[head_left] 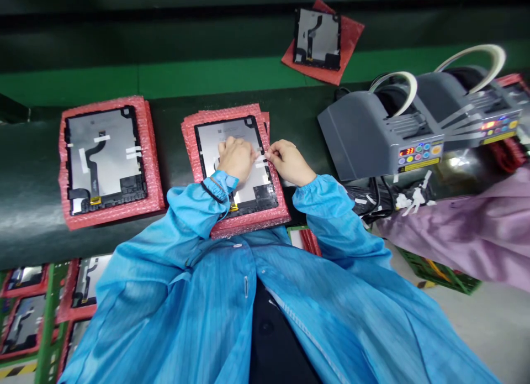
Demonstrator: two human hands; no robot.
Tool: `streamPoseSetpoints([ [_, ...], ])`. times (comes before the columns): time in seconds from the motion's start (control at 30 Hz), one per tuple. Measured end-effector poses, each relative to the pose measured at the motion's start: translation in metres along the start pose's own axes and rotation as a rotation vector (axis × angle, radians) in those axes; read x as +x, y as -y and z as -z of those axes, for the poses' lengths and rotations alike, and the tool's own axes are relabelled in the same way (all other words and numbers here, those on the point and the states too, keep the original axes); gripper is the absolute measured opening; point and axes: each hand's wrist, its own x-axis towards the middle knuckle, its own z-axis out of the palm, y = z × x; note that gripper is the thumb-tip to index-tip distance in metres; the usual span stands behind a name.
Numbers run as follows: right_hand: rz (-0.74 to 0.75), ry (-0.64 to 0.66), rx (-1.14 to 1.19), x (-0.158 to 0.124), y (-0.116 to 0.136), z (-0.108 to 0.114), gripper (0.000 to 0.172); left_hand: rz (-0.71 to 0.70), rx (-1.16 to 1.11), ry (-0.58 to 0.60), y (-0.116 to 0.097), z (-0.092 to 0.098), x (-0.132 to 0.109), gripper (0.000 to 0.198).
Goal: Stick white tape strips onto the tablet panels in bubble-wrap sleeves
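A tablet screen panel [248,193] with a silver back and black frame lies on a stack of red bubble-wrap sheets [232,229] in front of me. My left hand [238,160] rests over its middle, fingers bent and thumb side toward the right edge. Over that edge, my right hand [290,162] pinches with thumb and forefinger. A short strip of whitish tape [259,156] spans the small gap between both hands' fingertips. More white tape pieces [265,179] sit along the panel's right edge. My left hand hides most of the dark flex cable.
Left stands another stack with a taped panel [110,168]. Two grey tape dispensers [372,135] [476,102] occupy the right. A panel [318,38] lies on red wrap at the back. A person's pink sleeve [464,229] reaches in at right. Racked panels [25,323] show lower left.
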Motion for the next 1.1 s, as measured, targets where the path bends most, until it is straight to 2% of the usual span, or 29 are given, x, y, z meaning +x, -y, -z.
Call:
streamPoseSetpoints([
  [0.23, -0.037, 0.005, 0.03, -0.001, 0.005, 0.0, 0.021, 0.041, 0.021, 0.034, -0.009, 0.006, -0.004, 0.02],
  [0.37, -0.259, -0.037, 0.212, -0.004, 0.006, -0.005, 0.024, 0.086, 0.035, 0.041, -0.015, 0.013, -0.005, 0.013],
  [0.43, -0.356, -0.056, 0.351, -0.005, 0.004, -0.008, 0.031, 0.087, 0.038, 0.057, -0.016, 0.014, -0.004, 0.018],
  [0.5, -0.39, -0.037, 0.454, -0.005, 0.0, -0.009, 0.033, 0.055, 0.049, 0.074, -0.014, 0.014, -0.004, 0.021],
  [0.6, -0.365, 0.011, 0.515, -0.004, -0.004, -0.007, 0.034, 0.018, 0.05, 0.014, -0.001, 0.021, -0.01, 0.019],
  [0.67, -0.351, 0.027, 0.524, -0.004, -0.004, -0.004, 0.034, 0.069, 0.038, -0.085, 0.017, 0.033, -0.019, 0.018],
  [0.77, -0.35, 0.013, 0.473, -0.004, 0.002, -0.001, 0.026, 0.305, 0.031, -0.218, 0.046, 0.054, -0.04, 0.017],
  [0.83, -0.334, -0.003, 0.361, -0.004, 0.009, -0.001, 0.021, 0.469, 0.014, -0.217, 0.06, 0.061, -0.055, 0.015],
  [0.9, -0.29, -0.059, 0.196, -0.005, 0.017, -0.002, 0.02, 0.551, -0.031, -0.193, 0.067, 0.058, -0.065, 0.017],
  [0.97, -0.219, -0.169, 0.074, -0.006, 0.022, -0.005, 0.017, 0.565, -0.113, -0.227, 0.07, 0.05, -0.068, 0.017],
  [1.03, -0.17, -0.268, 0.094, -0.007, 0.025, -0.009, 0.012, 0.568, -0.228, -0.292, 0.071, 0.041, -0.066, 0.008],
  [1.1, -0.201, -0.264, 0.256, -0.008, 0.026, -0.012, 0.013, 0.561, -0.325, -0.346, 0.068, 0.034, -0.064, 0.01],
])
